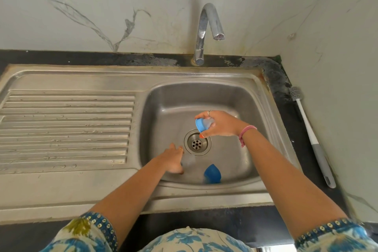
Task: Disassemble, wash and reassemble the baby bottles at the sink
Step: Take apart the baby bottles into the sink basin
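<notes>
My right hand (219,124) is over the sink basin, above the drain (197,144), and grips a light blue bottle collar with a clear nipple (202,124). My left hand (173,159) is low in the basin, left of the drain, its fingers round a clear bottle body (189,159) that is blurred. A dark blue bottle cap (212,174) lies on the basin floor near the front wall.
The steel sink basin (163,98) has a ribbed drainboard (65,127) on its left. A chrome tap (206,30) stands behind the basin; no water shows. A bottle brush (313,139) with a white and grey handle lies on the black counter to the right.
</notes>
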